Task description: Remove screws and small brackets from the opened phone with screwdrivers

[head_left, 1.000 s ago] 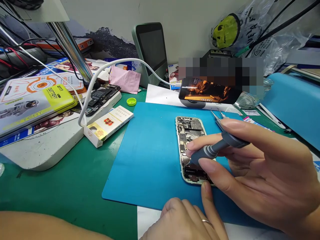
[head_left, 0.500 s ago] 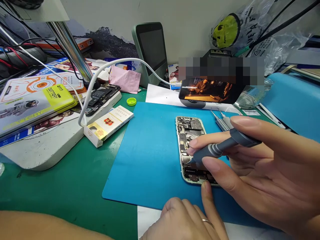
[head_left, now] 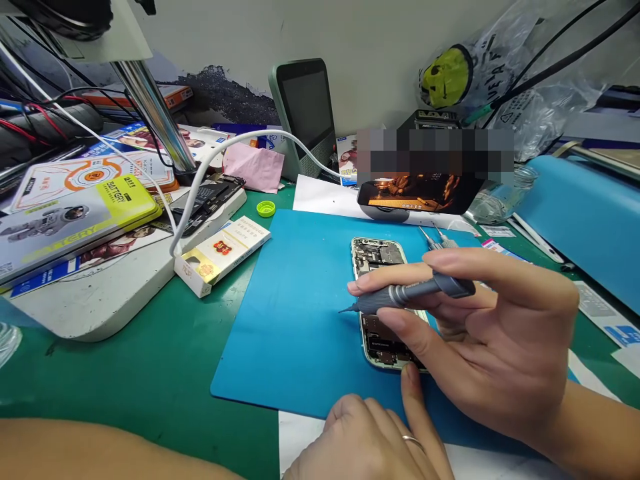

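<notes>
A precision screwdriver (head_left: pixel 395 295) with a grey shaft-like handle is held in my right hand (head_left: pixel 505 333) between thumb and fingers. Its thin tip points left, over the blue mat just past the phone's left edge. Below it lies an opened phone (head_left: pixel 385 347) with its inner boards and parts exposed, partly hidden by my right hand. My left hand (head_left: pixel 370 437), with a ring on one finger, rests at the mat's front. One finger stretches forward and touches the phone's lower edge, while the others are curled with nothing visible in them.
The phone lies on a blue mat (head_left: pixel 280 320). More screwdrivers (head_left: pixel 436 241) lie behind it, before a propped phone with a lit screen (head_left: pixel 420 193). To the left are a cigarette box (head_left: pixel 223 257), a green cap (head_left: pixel 265 209), a white cable (head_left: pixel 195 180) and a stand base (head_left: pixel 100 300).
My right hand has moved left with the screwdriver, whose tip has swung from over the phone to beyond its left edge. My left finger stays at the phone's edge. The view has shifted slightly.
</notes>
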Action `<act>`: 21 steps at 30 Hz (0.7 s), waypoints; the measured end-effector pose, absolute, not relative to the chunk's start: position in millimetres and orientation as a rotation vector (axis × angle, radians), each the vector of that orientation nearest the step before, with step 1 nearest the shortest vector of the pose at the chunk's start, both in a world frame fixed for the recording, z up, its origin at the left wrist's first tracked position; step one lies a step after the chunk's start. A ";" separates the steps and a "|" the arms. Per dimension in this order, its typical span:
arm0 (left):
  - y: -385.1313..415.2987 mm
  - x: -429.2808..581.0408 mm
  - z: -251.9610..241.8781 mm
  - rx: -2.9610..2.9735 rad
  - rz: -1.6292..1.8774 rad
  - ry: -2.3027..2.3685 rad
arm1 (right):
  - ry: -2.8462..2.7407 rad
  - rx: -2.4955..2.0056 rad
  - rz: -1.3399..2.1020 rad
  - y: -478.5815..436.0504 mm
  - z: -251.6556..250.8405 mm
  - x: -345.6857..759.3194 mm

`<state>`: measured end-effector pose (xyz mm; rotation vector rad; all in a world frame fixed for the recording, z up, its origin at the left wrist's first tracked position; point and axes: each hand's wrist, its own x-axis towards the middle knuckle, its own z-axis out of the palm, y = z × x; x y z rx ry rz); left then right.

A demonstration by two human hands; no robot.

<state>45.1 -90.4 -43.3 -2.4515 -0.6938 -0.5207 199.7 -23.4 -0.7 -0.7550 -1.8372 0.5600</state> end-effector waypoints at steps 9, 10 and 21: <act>-76.1 42.7 -16.3 -2.493 -0.667 -0.776 | -1.881 -0.672 0.588 -17.0 -3.2 199.4; -74.1 41.1 -7.9 -2.485 -0.721 -0.772 | -1.880 -0.659 0.581 -16.4 -4.3 200.3; 11.0 -24.4 17.5 -2.925 -0.887 -1.300 | -1.838 -0.719 0.606 -11.4 -7.2 203.1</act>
